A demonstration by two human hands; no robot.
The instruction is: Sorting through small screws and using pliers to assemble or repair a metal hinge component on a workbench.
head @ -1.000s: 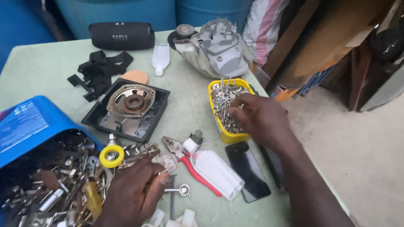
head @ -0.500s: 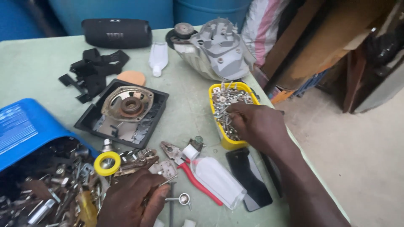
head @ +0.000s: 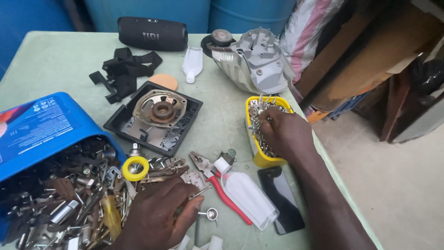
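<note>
On the pale green table (head: 60,60) I see one yellow tub (head: 263,159) heaped with small silvery screws (head: 257,121), standing at the right edge, where my right hand (head: 286,132) pinches among them, while my left hand (head: 159,217) curls around one thin metal pin (head: 202,190) beside one red-handled pliers (head: 217,183).

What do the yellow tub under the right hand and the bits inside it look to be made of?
Yellow tub: likely plastic, with an even, opaque, slightly glossy wall. Its contents, under the right hand: probably bare metal screws or pins, thin, silvery, glinting.
</note>
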